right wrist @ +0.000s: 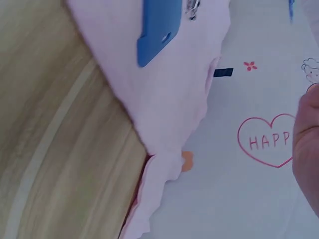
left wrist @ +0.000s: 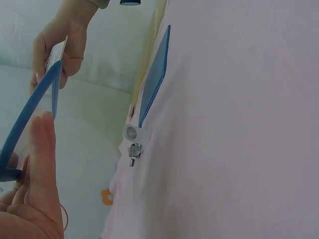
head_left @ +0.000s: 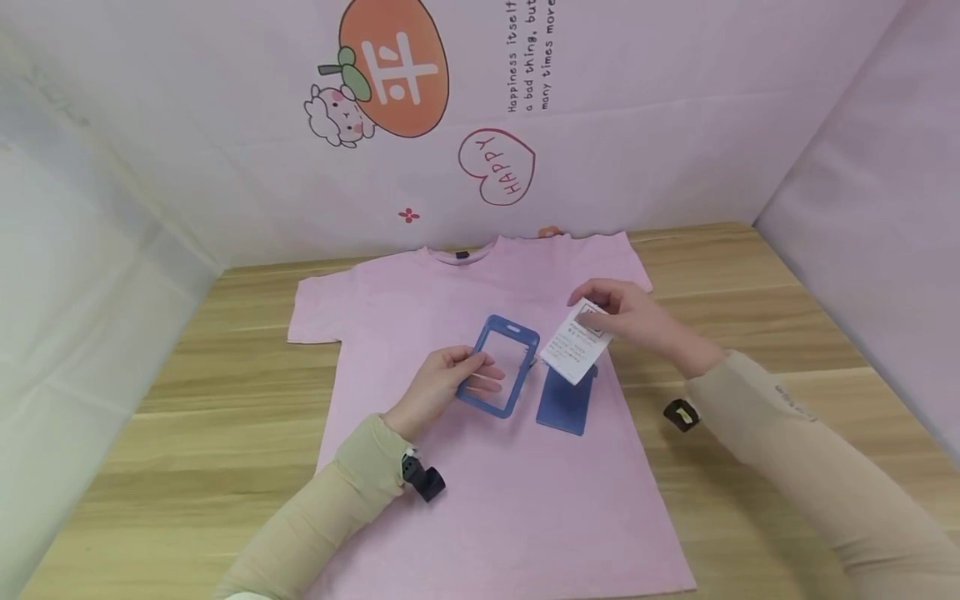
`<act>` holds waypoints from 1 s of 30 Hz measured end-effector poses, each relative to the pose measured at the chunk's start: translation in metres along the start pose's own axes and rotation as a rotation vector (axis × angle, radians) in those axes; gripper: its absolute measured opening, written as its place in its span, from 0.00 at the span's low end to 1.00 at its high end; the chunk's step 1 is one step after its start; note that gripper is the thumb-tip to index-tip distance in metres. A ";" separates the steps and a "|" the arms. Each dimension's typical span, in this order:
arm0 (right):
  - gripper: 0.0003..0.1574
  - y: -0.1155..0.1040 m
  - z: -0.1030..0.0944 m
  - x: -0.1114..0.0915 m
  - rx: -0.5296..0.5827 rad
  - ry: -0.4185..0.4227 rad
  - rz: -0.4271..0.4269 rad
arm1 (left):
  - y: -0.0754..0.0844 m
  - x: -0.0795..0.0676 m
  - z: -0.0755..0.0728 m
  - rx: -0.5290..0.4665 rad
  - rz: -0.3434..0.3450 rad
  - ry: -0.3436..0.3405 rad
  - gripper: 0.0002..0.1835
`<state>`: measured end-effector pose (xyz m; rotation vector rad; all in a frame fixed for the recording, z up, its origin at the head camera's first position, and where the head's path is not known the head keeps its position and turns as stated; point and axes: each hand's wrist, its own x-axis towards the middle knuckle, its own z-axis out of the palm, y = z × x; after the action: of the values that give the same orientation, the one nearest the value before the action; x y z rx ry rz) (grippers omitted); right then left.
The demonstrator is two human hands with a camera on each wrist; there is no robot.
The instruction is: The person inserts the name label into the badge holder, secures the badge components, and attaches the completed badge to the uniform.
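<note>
My left hand pinches the lower left edge of a blue badge-holder frame, raised above a pink T-shirt. The frame's middle lets the fingers behind it show. To its right, my right hand holds a white printed card between thumb and fingers. Beneath the card lies a flat blue badge-holder back on the shirt, its upper part partly covered in the head view. A metal clip with a clear strap sits beside that back in the left wrist view.
The T-shirt lies spread on a wood-grain table. White cloth walls surround it, the back one printed with an orange shape and a heart. Black devices show near both sleeves.
</note>
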<state>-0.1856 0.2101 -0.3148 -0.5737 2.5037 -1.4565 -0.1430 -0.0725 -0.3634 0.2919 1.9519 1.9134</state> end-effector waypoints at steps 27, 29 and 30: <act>0.14 -0.021 0.041 0.012 -0.117 -0.028 0.011 | 0.004 -0.001 0.004 0.037 -0.012 -0.009 0.18; 0.13 -0.021 0.045 0.012 -0.150 -0.011 -0.009 | 0.004 -0.001 0.004 0.037 -0.015 -0.001 0.17; 0.12 -0.021 0.047 0.012 -0.164 0.002 -0.022 | 0.003 -0.001 0.004 0.036 -0.016 0.004 0.17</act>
<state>-0.1752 0.1585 -0.3192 -0.6299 2.6431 -1.2661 -0.1410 -0.0692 -0.3599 0.2816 1.9868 1.8722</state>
